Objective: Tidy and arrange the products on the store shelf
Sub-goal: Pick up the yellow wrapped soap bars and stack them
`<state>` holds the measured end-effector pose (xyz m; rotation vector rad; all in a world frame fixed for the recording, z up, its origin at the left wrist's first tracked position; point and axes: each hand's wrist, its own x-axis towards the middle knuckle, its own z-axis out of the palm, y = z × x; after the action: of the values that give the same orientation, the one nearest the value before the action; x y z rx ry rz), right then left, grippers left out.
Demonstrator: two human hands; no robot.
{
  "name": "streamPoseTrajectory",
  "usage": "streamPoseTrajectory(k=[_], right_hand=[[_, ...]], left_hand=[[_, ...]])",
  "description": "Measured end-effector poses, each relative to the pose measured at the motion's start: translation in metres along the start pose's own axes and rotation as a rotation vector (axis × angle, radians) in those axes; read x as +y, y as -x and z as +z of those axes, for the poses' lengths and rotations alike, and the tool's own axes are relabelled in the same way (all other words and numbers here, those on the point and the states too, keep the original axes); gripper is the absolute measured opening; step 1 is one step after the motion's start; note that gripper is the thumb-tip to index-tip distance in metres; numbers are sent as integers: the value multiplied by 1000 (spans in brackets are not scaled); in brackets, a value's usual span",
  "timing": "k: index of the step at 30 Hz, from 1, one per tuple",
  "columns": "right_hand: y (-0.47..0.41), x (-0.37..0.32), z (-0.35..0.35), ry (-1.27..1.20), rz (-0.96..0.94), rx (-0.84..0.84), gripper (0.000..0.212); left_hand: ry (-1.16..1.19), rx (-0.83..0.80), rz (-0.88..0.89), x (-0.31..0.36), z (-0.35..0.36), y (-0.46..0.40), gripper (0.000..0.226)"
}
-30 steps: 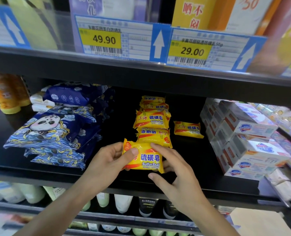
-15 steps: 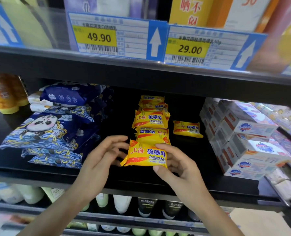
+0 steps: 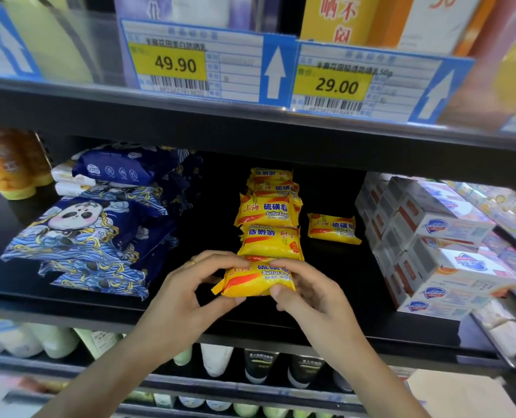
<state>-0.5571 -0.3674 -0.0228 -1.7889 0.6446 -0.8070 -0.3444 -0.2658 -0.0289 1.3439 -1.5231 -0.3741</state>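
A yellow sulfur soap packet [image 3: 252,283] is held between both hands at the front of the black shelf [image 3: 356,327]. My left hand [image 3: 187,294] grips its left end with curled fingers, and my right hand [image 3: 308,292] grips its right end. Right behind it runs a row of several matching yellow soap packets [image 3: 268,224], reaching toward the back. One more yellow packet [image 3: 332,229] lies alone to the right of that row.
Blue panda-print packs [image 3: 84,236] are stacked on the left, with orange bottles [image 3: 6,164] beyond them. White boxed soaps [image 3: 437,245] are stacked on the right. Price labels [image 3: 202,63] hang on the shelf above; tubes and bottles [image 3: 259,369] stand below.
Both hands turned the yellow packet level and carried it forward to the front end of the soap row; the fingers now curl tighter over its top edge.
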Motion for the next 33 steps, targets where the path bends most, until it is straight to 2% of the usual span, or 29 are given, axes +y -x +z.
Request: streamPoseTrajectory(k=[4, 7, 10, 17, 22, 27, 33], right_hand=[[3, -1, -4, 25, 9, -75, 48], [4, -1, -5, 70, -16, -75, 49], [5, -1, -4, 55, -30, -47, 51], [9, 1, -3, 66, -99, 111, 53], [9, 1, -2, 85, -58, 82, 59], [5, -2, -1, 47, -54, -9, 43], [1, -2, -3, -10, -3, -32, 26]], left_hand=[[25, 54, 5, 1, 0, 0, 35], [60, 36, -28, 2, 1, 0, 33], [119, 25, -111, 2, 0, 1, 36], [141, 35, -171, 0, 1, 2, 33], [103, 7, -217, -3, 3, 4, 38], [100, -24, -262, -2, 5, 4, 44], [145, -40, -283, 0, 5, 2, 46]])
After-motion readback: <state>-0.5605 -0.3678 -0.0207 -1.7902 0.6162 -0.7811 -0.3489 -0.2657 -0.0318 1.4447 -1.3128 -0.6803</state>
